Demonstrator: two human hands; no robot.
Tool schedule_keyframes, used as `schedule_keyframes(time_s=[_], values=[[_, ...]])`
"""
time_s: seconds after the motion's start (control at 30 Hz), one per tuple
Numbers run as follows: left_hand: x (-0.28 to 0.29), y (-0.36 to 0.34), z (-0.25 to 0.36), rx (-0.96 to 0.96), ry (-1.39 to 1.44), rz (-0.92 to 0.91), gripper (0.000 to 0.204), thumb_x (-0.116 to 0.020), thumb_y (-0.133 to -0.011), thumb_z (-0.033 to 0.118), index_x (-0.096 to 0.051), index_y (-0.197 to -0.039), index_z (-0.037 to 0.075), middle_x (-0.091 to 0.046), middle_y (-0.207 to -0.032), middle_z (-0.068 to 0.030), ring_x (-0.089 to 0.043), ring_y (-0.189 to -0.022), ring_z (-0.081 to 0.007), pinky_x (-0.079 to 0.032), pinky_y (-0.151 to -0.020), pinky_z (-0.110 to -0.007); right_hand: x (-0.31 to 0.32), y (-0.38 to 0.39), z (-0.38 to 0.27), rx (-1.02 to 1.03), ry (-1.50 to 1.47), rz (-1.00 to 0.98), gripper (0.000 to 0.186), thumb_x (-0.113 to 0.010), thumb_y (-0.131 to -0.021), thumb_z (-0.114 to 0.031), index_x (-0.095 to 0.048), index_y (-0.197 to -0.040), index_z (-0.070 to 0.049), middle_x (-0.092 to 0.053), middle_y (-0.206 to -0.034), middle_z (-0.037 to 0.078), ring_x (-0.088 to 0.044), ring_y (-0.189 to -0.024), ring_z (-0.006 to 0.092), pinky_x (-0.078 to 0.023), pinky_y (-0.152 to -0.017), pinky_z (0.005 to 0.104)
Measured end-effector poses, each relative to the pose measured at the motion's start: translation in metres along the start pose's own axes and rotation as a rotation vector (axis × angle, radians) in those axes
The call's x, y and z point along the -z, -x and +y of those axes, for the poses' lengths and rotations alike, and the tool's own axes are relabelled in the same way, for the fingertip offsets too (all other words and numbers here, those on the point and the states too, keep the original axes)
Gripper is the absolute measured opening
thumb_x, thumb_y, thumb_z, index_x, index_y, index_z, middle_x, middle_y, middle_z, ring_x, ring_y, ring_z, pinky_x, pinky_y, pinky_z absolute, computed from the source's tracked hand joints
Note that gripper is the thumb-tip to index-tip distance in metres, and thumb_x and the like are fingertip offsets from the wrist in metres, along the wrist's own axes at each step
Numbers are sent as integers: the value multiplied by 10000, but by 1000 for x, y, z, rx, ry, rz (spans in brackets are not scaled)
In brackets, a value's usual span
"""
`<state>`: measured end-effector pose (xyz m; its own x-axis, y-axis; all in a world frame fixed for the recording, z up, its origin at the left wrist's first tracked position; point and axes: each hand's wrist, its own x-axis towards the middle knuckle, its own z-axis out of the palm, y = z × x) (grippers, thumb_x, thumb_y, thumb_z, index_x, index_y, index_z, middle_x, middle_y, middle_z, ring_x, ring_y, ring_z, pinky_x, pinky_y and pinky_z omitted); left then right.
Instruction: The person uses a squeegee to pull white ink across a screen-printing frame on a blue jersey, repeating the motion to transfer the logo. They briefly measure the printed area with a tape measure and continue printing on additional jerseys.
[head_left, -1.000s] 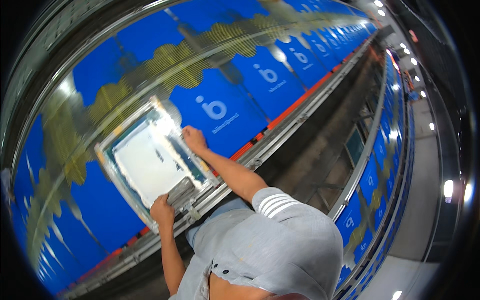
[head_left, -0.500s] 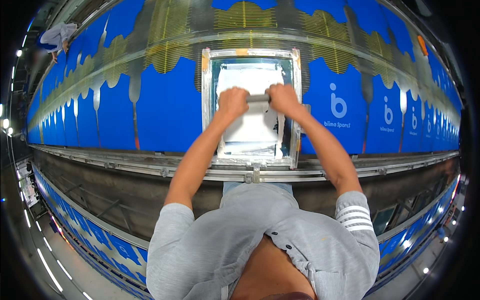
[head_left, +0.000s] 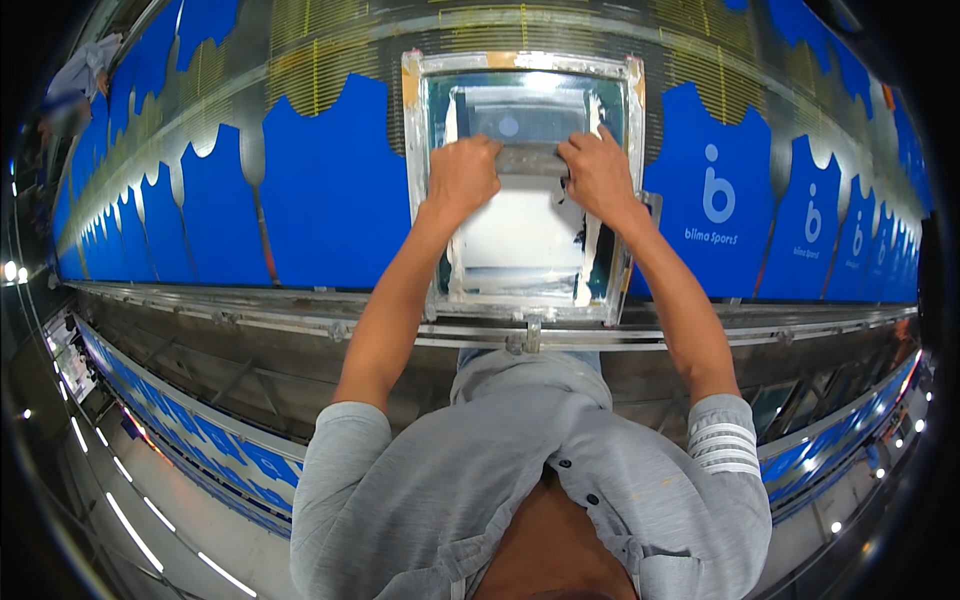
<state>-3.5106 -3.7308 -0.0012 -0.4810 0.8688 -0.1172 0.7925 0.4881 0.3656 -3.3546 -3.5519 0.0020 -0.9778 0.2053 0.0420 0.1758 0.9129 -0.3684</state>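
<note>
Both my hands grip a grey squeegee [head_left: 530, 159] that lies crosswise inside a screen printing frame [head_left: 414, 200]. My left hand [head_left: 464, 180] is closed round its left end, and my right hand [head_left: 600, 178] round its right end. White ink [head_left: 515, 235] covers the mesh on the near side of the squeegee. Beyond it the mesh is mostly wiped thin, and a pale dot shows through. Smears of white run down both inner sides of the frame. Beneath the frame, the fabric is hidden.
Blue cut fabric pieces [head_left: 325, 200] lie in a row along the long table. Those on the right carry a white print [head_left: 717, 195]. A metal rail [head_left: 430, 338] runs along the near edge. A person's sleeve [head_left: 85, 70] shows at the far left.
White ink that covered the far part of the mesh is now mostly gone from there, with ink left on the near side. My hands still hold the squeegee. The whole view has shifted slightly.
</note>
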Motion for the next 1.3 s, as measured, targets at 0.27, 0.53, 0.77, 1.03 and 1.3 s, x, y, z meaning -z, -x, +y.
schedule_keyframes(time_s=[0.27,0.53,0.77,1.03,1.3], values=[[-38,144,45,-11,64,103,382,-654,-650,-27,-761,-998,88,-743,-1009,-57,-718,-893,-261,-584,-685,-361,-19,132,-72,-44,-62,-41,280,-673,-665,37,-640,-929,-50,-570,-883,94,-605,-926,302,-405,-1102,552],[-19,135,80,-49,-20,-49,319,-656,-709,-28,-731,-1014,31,-722,-988,-120,-663,-1041,-297,-267,-1104,-669,2,139,-54,-239,-460,-17,489,-787,-820,-314,-660,-1194,-25,-618,-1078,155,-585,-1082,328,-398,-1083,498],[-41,164,98,-29,26,-73,353,-633,-704,-17,-762,-1021,70,-731,-963,-178,-705,-900,-353,-565,-770,-416,-8,136,43,-943,-435,324,663,-709,-887,-462,-577,-1357,-14,-611,-1289,291,-583,-1210,397,-456,-1022,431],[17,13,54,21,-16,-173,200,-669,-692,79,-783,-856,82,-720,-829,-227,-725,-822,-388,-582,-734,-473,-22,135,54,-1031,-662,296,579,-698,-895,-441,-630,-1289,-22,-692,-1144,245,-668,-1063,361,-504,-917,410],[23,-93,12,-12,-85,-15,388,-660,-715,136,-782,-1078,191,-744,-966,-166,-715,-908,-358,-572,-800,-475,16,121,31,-1115,-719,216,535,-717,-892,-388,-641,-1273,-21,-711,-979,178,-677,-797,247,-526,-700,364]])
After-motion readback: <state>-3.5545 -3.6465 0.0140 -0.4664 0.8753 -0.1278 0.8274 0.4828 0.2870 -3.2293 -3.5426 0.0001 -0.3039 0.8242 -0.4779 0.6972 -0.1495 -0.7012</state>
